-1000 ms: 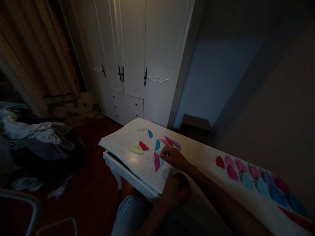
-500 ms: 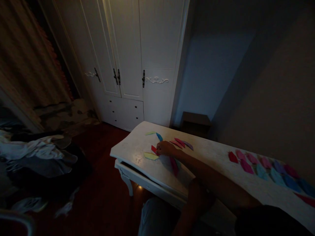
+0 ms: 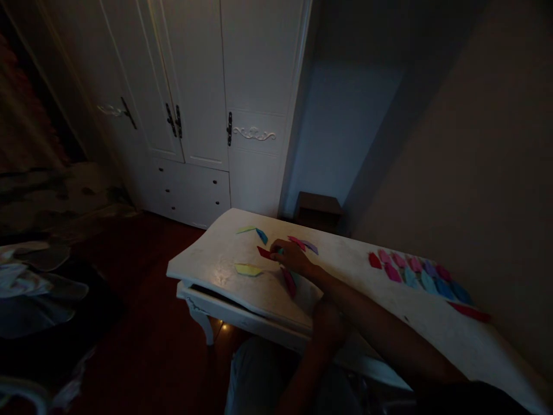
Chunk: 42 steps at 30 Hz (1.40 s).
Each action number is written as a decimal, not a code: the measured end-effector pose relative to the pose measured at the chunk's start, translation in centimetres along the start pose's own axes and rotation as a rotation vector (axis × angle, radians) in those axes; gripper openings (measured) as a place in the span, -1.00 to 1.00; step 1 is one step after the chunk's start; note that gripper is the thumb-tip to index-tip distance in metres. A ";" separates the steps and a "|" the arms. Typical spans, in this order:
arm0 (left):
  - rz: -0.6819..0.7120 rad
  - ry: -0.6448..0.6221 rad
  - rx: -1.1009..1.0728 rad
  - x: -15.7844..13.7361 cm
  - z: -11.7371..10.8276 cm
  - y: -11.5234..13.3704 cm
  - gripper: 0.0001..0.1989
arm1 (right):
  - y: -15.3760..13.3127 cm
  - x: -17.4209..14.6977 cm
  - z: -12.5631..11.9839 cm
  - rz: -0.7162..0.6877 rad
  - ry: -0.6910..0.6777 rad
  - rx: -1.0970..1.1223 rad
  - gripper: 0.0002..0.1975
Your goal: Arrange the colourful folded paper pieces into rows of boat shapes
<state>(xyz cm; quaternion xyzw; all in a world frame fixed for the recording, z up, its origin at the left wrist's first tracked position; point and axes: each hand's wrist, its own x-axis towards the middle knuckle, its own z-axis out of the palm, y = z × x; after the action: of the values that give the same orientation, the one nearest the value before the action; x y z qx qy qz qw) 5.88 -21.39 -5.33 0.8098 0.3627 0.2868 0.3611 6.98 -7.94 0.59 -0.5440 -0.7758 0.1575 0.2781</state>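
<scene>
My right hand [image 3: 290,255] is over the white table, its fingers closed on a red folded paper piece [image 3: 264,252]. A bit of teal shows at its fingers. A yellow folded paper piece [image 3: 248,270] lies nearer the front edge. Beyond the hand are a blue piece [image 3: 261,236] and a pale green piece [image 3: 246,229]. Pink [image 3: 296,243] and lilac [image 3: 310,247] pieces lie just behind it, and a dark pink piece [image 3: 288,282] is below the wrist. My left hand [image 3: 329,324] is beneath my right forearm by the front edge; its fingers are hidden.
Several coloured folded pieces [image 3: 410,274] stand in rows along the wall side of the table [image 3: 207,259], with a long red piece [image 3: 469,312] nearby. A white wardrobe [image 3: 259,173] and a small brown cabinet [image 3: 318,206] are behind. Clothes [image 3: 38,282] are heaped at left.
The view has turned right, so everything sits further left. My right hand has drawn the red piece away from the yellow one, which now lies apart from it.
</scene>
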 end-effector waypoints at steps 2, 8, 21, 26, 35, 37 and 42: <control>-0.031 0.041 -0.032 0.1 0.1 -0.1 -0.74 | 0.4 -1.2 -1.1 0.015 0.050 0.086 -0.90; -0.044 0.109 -0.039 0.5 -0.2 0.5 -0.85 | 2.1 -6.6 -4.7 0.138 0.154 0.343 -0.83; 0.066 0.214 -0.033 0.6 0.2 -0.1 -0.85 | 10.9 -20.9 -14.2 0.407 0.376 0.036 -0.81; 0.089 0.230 0.025 0.7 0.6 -0.5 -0.83 | 14.0 -26.3 -17.2 0.502 0.351 -0.078 -0.78; 0.052 0.197 0.192 0.6 0.8 0.1 -0.78 | 17.4 -30.2 -18.2 0.577 0.380 -0.293 -0.66; 0.052 0.178 0.247 0.7 0.8 0.3 -0.77 | 16.9 -30.1 -17.4 0.590 0.424 -0.392 -0.60; 0.068 0.164 0.335 0.7 0.9 0.5 -0.73 | 14.3 -30.3 -14.8 0.737 0.365 -0.671 -0.65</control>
<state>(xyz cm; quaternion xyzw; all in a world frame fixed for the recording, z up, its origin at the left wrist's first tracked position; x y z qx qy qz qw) 7.13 -21.38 -5.33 0.8443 0.4060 0.2995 0.1804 34.40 -31.86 -3.34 -0.8583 -0.4799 -0.1095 0.1454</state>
